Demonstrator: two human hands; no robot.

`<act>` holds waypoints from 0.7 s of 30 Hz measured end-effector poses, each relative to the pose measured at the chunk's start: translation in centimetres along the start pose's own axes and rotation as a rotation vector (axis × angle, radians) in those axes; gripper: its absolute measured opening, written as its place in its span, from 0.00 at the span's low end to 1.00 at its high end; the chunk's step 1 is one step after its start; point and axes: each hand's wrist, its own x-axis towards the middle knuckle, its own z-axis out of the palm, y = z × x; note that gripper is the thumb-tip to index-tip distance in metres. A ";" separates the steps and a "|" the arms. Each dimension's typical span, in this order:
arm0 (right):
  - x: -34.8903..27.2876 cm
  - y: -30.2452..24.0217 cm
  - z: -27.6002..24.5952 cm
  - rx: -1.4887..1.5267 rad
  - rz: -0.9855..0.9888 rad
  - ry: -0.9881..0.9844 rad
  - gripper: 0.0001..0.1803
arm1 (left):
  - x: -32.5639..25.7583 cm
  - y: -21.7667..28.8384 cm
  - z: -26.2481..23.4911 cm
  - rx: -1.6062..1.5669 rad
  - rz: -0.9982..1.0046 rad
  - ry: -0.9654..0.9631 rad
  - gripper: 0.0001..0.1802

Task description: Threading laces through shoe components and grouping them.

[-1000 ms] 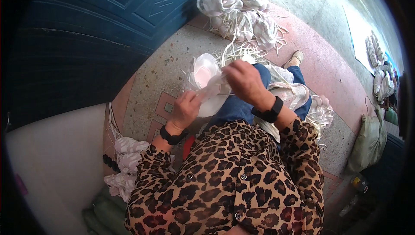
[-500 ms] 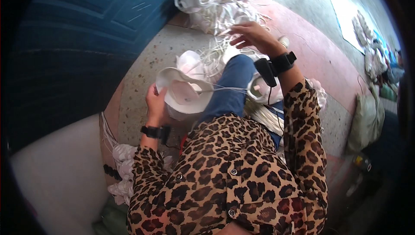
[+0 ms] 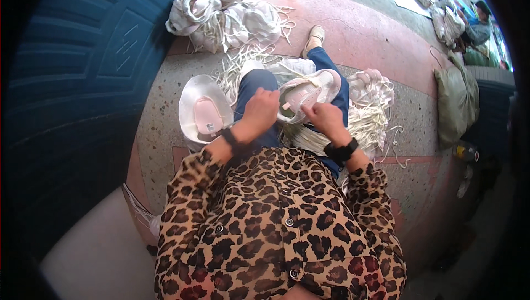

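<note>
A white shoe upper [image 3: 307, 91] with a pale pink lining lies between my knees, its opening toward me. At the left of that opening my left hand [image 3: 261, 111] is closed over my thigh; what its fingers hold, if anything, is hidden. My right hand [image 3: 327, 119] is closed at the near right rim of the upper, thumb toward the opening, and whatever is in its fingers is too small to make out. Beside my left knee stands another white shoe upper [image 3: 186, 98], open at the top, with a pink inside and a small dark printed patch.
Bundled white uppers [image 3: 226, 15] with trailing laces are heaped at the far left, near a blue panelled door [image 3: 94, 62]. Loose pale laces [image 3: 364, 126] lie right of my legs. A greenish sack [image 3: 455, 98] stands at the right. Another person [image 3: 479, 26] sits far right.
Both hands have come together at the middle upper; my left hand has let go of the left upper, which now stands by my knee. My right hand has lowered. The view has shifted.
</note>
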 end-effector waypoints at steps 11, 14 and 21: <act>0.9 1.2 1.5 0.011 0.031 0.063 0.26 | 9.5 1.8 6.0 0.223 -0.427 -0.532 0.16; 0.5 2.6 2.1 0.054 0.020 0.107 0.23 | 7.8 2.2 6.4 0.168 -0.525 -0.472 0.17; 0.6 5.7 3.7 0.126 -0.027 0.215 0.17 | 2.7 3.7 7.1 0.087 -0.536 -0.367 0.15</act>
